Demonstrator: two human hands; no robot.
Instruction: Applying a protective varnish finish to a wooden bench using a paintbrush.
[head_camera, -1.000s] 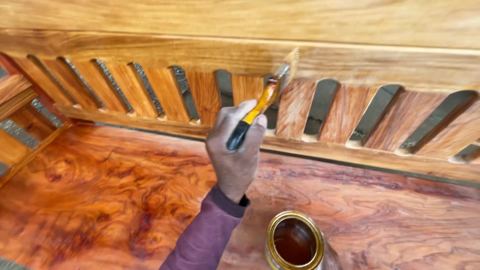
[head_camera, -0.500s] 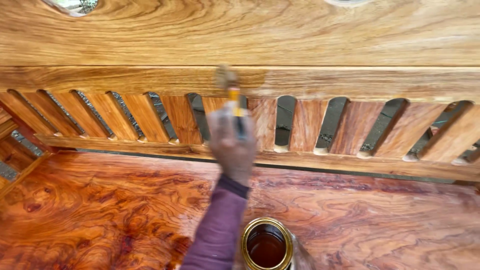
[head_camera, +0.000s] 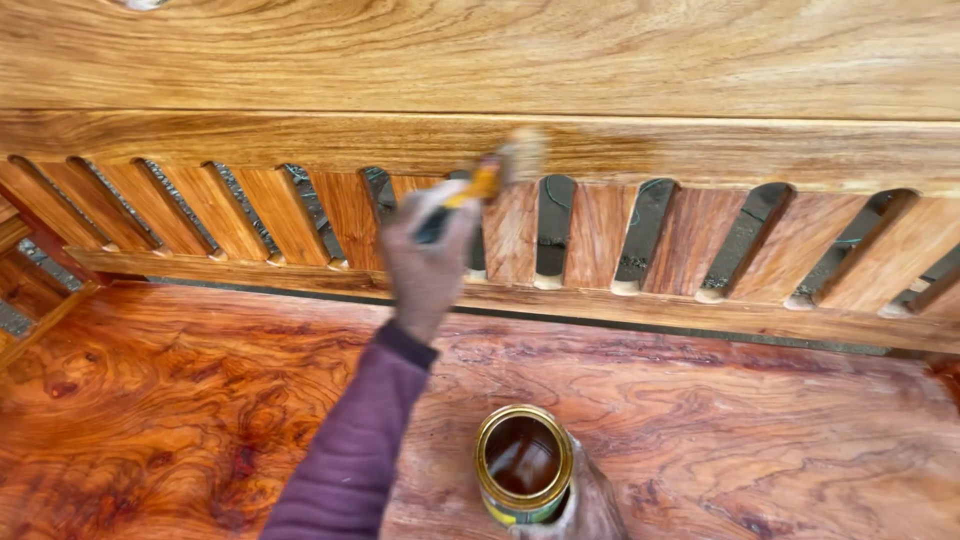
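Observation:
My left hand (head_camera: 425, 265), in a purple sleeve, is shut on a paintbrush (head_camera: 490, 175) with a yellow and black handle. Its blurred bristles touch the light horizontal rail (head_camera: 700, 150) above the slanted slats (head_camera: 600, 235) of a wooden bench back. Low in the view an open tin of dark brown varnish (head_camera: 523, 465) is held up from below. Only part of my right hand (head_camera: 592, 505) shows beside and under the tin, gripping it.
The glossy reddish burl seat (head_camera: 170, 400) spreads below the slats. A wide pale top board (head_camera: 500, 50) runs across the upper view. Part of an armrest with more slats (head_camera: 25, 290) is at the far left.
The brush went from the slats up onto the rail, and its bristles now point right along it. The tin has stayed low in the view, right of my left arm.

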